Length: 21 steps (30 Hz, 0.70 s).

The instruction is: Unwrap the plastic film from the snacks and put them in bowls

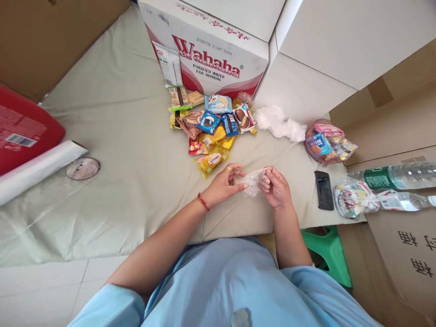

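Note:
Between my two hands is a small clear plastic bag point(254, 181), thin and crumpled. My right hand point(278, 190) pinches its right end between thumb and fingers. My left hand point(223, 185), with a ring and a red cord bracelet, holds the bag's left edge, thumb along the near side and fingers curved on the far side. Just beyond the hands lies a pile of wrapped snacks point(213, 134) in yellow, blue, brown and red packets. To the right of that pile are crumpled clear bags point(281, 123).
A Wahaha water carton point(218, 59) backs the snacks. At right lie a filled snack bag point(329, 141), a phone point(324, 190), plastic bottles point(408, 176) and a patterned packet point(356, 200). A red container point(27, 127), white roll point(37, 172) and round disc point(83, 168) are at left.

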### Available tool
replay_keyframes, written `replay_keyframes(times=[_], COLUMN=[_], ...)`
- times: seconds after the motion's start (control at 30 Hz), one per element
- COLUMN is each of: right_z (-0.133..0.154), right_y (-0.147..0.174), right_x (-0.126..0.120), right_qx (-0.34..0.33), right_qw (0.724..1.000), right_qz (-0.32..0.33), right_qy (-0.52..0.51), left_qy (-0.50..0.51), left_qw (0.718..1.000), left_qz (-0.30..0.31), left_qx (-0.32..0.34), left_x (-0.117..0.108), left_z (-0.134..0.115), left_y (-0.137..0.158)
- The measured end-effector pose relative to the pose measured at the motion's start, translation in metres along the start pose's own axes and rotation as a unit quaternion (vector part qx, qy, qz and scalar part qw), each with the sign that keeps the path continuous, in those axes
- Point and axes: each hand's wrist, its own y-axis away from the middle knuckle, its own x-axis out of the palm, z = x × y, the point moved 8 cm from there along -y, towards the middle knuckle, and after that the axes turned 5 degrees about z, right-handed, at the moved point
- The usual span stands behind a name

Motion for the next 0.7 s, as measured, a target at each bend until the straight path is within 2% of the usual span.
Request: replay_keyframes(times=[0.13,0.23,0.33,0.43,0.5,0.57,0.63,0.7], right_z=[-0.009,-0.009,-0.008,-0.007,0.000,0.009,0.014,0.016], right_y=[-0.006,-0.008,-0.004,0.002,0.006,0.009,0.012,0.013], right_x=[-0.007,-0.018,-0.019,-0.012,-0.009,-0.007,-0.006,-0.002], right_qx=[0.045,0.030,0.025,0.037,0.007,-0.037,-0.074,-0.093], right_qw=[0.998,0.999,0.998,0.994,0.982,0.970,0.969,0.973], right_qz=[0.012,-0.034,-0.064,-0.046,-0.054,-0.077,-0.102,-0.113], right_qy=[-0.046,-0.016,0.009,0.087,0.178,0.228,0.212,0.180], left_qy=[0.015,0.043,0.021,-0.023,-0.035,-0.038,-0.046,-0.058], left_qw=[1.000,0.999,0.999,0.998,0.997,0.992,0.979,0.978], left_qz=[0.024,0.002,-0.022,-0.023,-0.031,-0.087,-0.165,-0.174], left_qx=[-0.006,0.003,0.032,0.050,0.057,0.079,0.108,0.101], left_x=[0.001,-0.005,-0.008,-0.006,-0.005,-0.012,-0.023,-0.023], left_z=[-0.002,-0.005,-0.009,-0.011,-0.011,-0.013,-0.017,-0.015], left_y=[0.000,-0.001,-0.001,-0.002,-0.001,0.001,0.007,0.010])
